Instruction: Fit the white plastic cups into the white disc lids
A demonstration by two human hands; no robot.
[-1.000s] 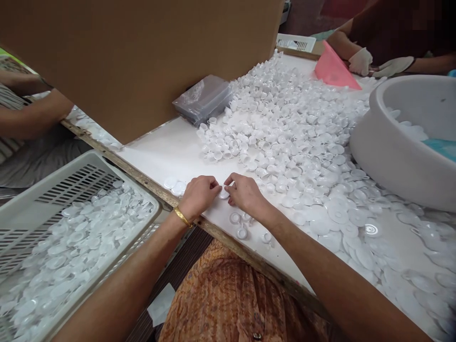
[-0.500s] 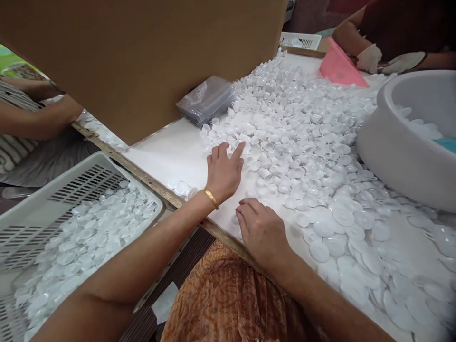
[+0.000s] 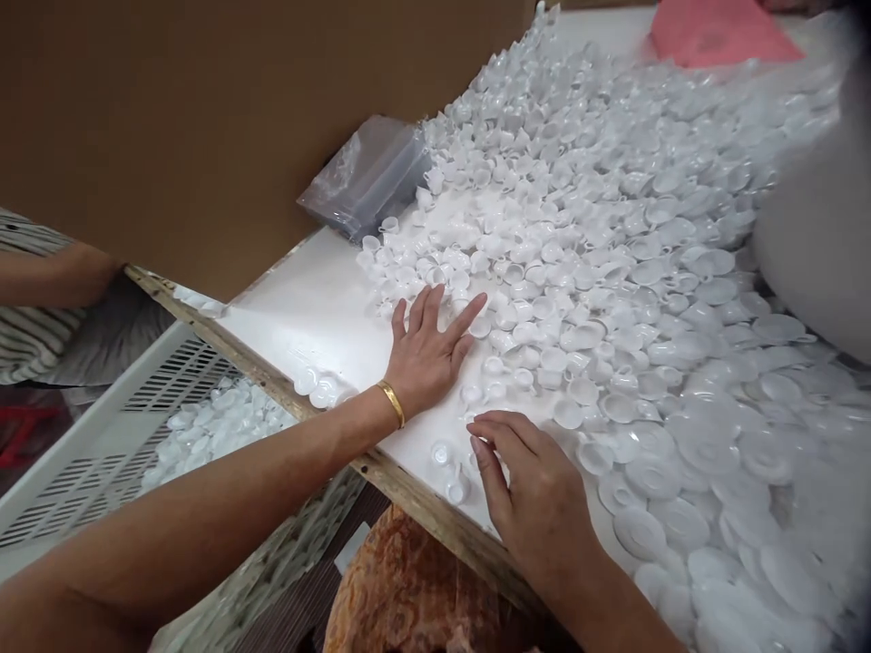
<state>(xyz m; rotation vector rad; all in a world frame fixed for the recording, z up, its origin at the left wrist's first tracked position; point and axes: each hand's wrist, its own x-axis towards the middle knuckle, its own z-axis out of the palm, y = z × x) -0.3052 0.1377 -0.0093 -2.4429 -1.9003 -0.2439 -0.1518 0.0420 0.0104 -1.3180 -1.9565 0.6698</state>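
Observation:
My left hand [image 3: 425, 349], with a gold bangle at the wrist, lies flat with fingers stretched out on the edge of a big heap of tiny white plastic cups [image 3: 544, 227] on the white table [image 3: 313, 308]. My right hand [image 3: 537, 494] rests palm down near the table's front edge, fingers curled loosely over a few small cups [image 3: 449, 472]; nothing shows in its grip. Flat white saucers [image 3: 680, 472] spread to the right of it.
A white slotted basket [image 3: 102, 444] with white pieces sits low at the left. A brown cardboard wall [image 3: 204, 109] stands behind the table, with a stack of clear bags [image 3: 367, 177] at its foot. Another person's arm [image 3: 54, 272] shows far left. A pink scoop [image 3: 714, 36] lies at the far end.
My hands parted from a pinch on one small piece. The left hand reached forward onto the cup heap and flattened; the right dropped back to the front edge. The view tilted down and closer.

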